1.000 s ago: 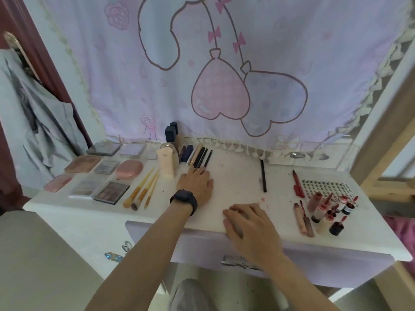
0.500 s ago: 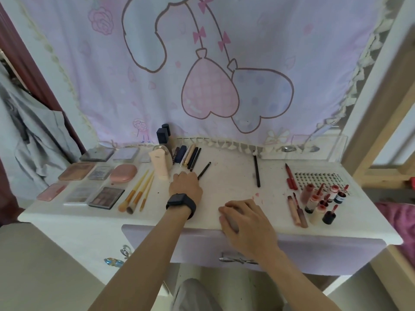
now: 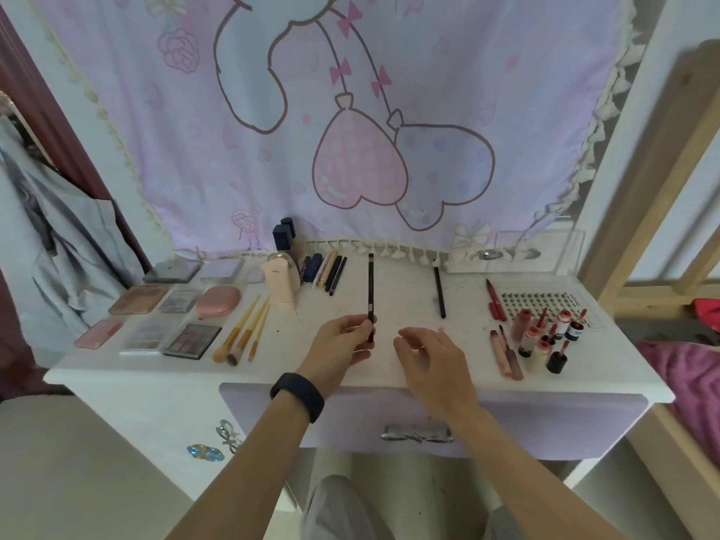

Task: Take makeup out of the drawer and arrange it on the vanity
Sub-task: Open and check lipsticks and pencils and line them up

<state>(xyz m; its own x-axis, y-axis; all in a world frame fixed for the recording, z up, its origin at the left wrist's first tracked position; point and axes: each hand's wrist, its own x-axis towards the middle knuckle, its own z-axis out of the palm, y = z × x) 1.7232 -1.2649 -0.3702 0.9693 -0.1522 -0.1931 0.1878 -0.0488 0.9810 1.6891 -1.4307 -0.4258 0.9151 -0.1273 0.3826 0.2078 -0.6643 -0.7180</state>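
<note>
Left hand (image 3: 343, 344) pinches a black pencil (image 3: 370, 294) by its near end, tip pointing away over the vanity (image 3: 405, 290), and the right hand (image 3: 428, 352) hovers just beside it, fingers loose, holding nothing. Palettes (image 3: 191, 339) and brushes (image 3: 245, 333) lie out past the left hand, lip tubes (image 3: 537, 341) past the right. The drawer (image 3: 350, 418) beneath both wrists looks shut, so I'd call it nearly done, with this pencil to place.

Slim black pencil (image 3: 370, 290): near end pinched by left hand (image 3: 343, 344), tip pointing far. Second black pencil (image 3: 439, 292) lies to its right.
</note>
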